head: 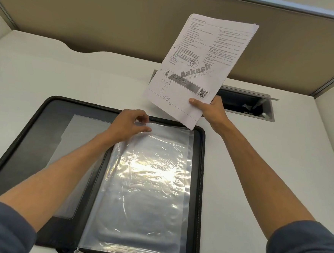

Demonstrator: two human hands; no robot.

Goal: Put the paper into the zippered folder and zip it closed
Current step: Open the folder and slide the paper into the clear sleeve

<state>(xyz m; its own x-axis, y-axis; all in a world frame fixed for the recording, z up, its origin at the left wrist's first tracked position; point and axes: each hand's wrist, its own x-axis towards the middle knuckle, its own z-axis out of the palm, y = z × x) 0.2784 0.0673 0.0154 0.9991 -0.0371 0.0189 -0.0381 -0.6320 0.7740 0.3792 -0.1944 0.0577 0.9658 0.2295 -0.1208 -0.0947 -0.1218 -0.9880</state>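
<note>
A black zippered folder [29,136] lies open flat on the white desk. Clear plastic sleeves [149,174] cover its right half. My left hand [128,125] rests at the top edge of the sleeves, fingers pinching the top of the plastic. My right hand [208,109] holds a printed paper [202,65] by its lower corner, raised above the folder's far right corner and tilted to the right. The folder's zipper pull [77,251] shows at the near edge.
A grey cable tray [248,106] is sunk into the white desk [258,162] behind the paper. Beige partition panels [110,19] close off the back and right sides of the desk.
</note>
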